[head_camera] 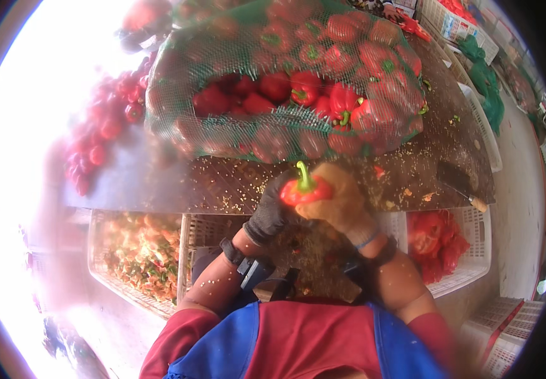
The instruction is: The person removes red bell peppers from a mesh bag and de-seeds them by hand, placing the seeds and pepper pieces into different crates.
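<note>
A red bell pepper point(296, 193) with a green stem pointing up is held between my two hands at the table's near edge. My left hand point(273, 208), in a dark glove, grips its left side. Around its right side is my right hand point(341, 201), in a tan glove, with fingers wrapped below the pepper. Just beyond them lies a large green mesh sack point(301, 137) full of red bell peppers. Through a torn opening in the mesh, loose red peppers point(275, 86) show. The undersides of both hands are hidden.
Seeds litter the brown table point(225, 189). A wood-handled cleaver point(457, 180) lies at its right edge. Below left, a white crate point(94, 246) holds pepper scraps; below right, another crate point(483, 246) holds red pepper pieces. More red peppers point(112, 123) lie far left. A co-worker's hand point(391, 13) shows at the top.
</note>
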Action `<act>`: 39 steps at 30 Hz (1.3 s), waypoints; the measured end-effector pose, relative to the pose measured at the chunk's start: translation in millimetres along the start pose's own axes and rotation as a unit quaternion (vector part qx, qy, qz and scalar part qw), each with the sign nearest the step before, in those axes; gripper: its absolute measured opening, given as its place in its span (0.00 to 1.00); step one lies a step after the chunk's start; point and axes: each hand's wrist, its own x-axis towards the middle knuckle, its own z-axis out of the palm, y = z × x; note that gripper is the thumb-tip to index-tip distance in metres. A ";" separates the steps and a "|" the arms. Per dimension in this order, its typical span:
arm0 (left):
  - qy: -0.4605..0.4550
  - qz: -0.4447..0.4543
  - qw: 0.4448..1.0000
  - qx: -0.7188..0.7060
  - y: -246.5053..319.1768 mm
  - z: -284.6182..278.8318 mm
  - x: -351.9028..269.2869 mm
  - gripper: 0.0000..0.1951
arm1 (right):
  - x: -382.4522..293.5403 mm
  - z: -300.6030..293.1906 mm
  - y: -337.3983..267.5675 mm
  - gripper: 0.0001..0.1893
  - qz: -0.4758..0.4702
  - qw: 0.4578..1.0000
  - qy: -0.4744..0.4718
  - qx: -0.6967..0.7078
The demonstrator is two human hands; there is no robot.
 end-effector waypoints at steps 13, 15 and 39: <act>0.008 0.066 0.958 0.278 23.5 -17.6 10.3 0.35 | 4.8 -5.3 4.7 0.21 0.009 0.977 0.029 0.211; 0.041 0.080 0.947 0.309 30.8 -12.6 3.8 0.33 | 5.9 -13.1 -0.5 0.20 0.025 0.992 -0.015 0.127; 0.051 -0.072 0.955 -0.284 10.0 28.2 -1.3 0.25 | 5.7 18.2 7.6 0.06 -0.001 0.985 0.159 0.061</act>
